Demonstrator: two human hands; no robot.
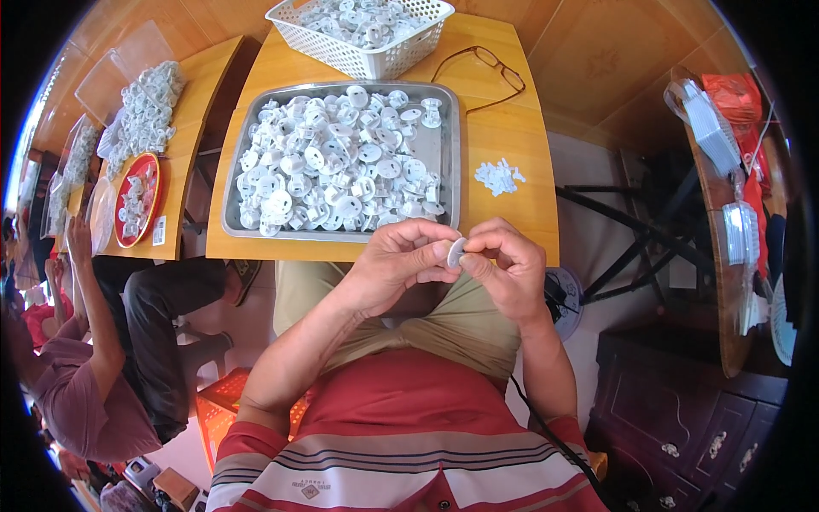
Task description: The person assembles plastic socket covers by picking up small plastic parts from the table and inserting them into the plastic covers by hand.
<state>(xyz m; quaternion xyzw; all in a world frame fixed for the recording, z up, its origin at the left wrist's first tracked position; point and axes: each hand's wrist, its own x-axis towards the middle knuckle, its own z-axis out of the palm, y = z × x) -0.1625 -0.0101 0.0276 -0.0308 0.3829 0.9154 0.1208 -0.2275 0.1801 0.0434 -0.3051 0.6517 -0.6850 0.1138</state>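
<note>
Striped shirt (367,456) fills the foreground.
Left hand (388,263) and right hand (514,266), fingertips closed, together pinch one white disc-shaped part (457,253) near a heaped metal tray (438,147).

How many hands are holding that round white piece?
2: the left hand on the white piece's left, and the right hand on its right. Both show clearly.

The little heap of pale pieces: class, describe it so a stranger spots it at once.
On the central table, find the metal tray of white parts. Right of it, below the eyeglasses in the picture, lies the little heap, its pieces much smaller than the tray's.
</note>
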